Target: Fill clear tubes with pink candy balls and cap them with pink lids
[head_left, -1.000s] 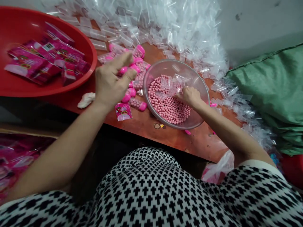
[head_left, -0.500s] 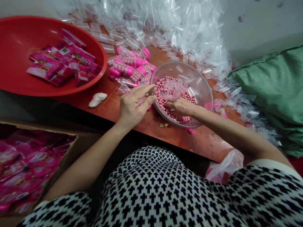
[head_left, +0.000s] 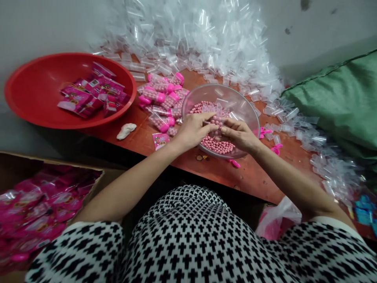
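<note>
Two things sit nearest me: an open carton [head_left: 108,177] of pink packets [head_left: 50,208] on my left, a plastic bag [head_left: 278,220] on my right. Beyond, my left hand [head_left: 193,131] and right hand [head_left: 240,135] grasp one clear tube [head_left: 217,121] of pink beads above the bowl [head_left: 249,116]; my fingers partly cover it, so its fill is hard to judge. Farther off, pink-capped tubes [head_left: 153,94] lie beside the bowl, before heaped clear tubes [head_left: 188,35].

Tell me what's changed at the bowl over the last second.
The left hand has moved right, from over the pink-capped tubes to the bowl. The right hand has lifted from the beads. Both now hold a clear tube with beads in it. The red basin and its packets stayed put.
</note>
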The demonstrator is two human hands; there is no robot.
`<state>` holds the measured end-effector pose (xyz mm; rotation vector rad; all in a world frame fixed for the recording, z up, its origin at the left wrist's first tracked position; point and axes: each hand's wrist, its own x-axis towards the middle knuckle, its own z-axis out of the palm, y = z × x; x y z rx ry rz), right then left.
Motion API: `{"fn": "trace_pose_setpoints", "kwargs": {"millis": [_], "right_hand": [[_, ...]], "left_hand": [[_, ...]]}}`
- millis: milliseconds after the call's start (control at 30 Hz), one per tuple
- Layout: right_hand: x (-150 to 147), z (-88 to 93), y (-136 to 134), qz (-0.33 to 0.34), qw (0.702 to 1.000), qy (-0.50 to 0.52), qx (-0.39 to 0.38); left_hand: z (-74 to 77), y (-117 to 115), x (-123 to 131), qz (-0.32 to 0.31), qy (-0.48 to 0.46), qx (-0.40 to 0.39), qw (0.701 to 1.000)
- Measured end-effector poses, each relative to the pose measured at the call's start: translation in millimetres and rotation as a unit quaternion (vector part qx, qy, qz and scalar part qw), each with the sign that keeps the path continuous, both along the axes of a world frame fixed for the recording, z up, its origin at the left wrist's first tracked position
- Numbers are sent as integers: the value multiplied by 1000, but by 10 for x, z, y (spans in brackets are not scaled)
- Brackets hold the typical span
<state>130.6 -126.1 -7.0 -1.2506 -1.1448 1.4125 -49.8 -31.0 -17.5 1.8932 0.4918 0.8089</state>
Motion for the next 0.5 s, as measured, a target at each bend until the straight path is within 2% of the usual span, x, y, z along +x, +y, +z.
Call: {"fn": "trace_pose_setpoints", "kwargs": {"millis": [67, 133, 233, 300, 367, 433, 500], "right_hand": [[39, -38, -32, -20, 999, -31, 18], [102, -49, -54, -41, 992, -110, 53], [201, 14, -78, -63, 944, -286, 151], [252, 85, -84, -36, 897, -387, 212], [285, 142, -78, 21, 856, -454, 247], [305, 169, -67, 61, 829, -491, 263], [315, 171, -62, 82, 817, -507, 263]], "left_hand": [[-16, -16, 92, -5, -11, -42, 999], [-28, -26, 143, 6, -10, -69, 998], [-46, -26, 174, 4, 14, -53, 998], [-61, -22, 183, -11, 34, -14, 999], [-80, -22, 190, -19, 53, 37, 998], [-100, -31, 192, -18, 68, 84, 994], [-117, -49, 190, -15, 79, 117, 990]]}}
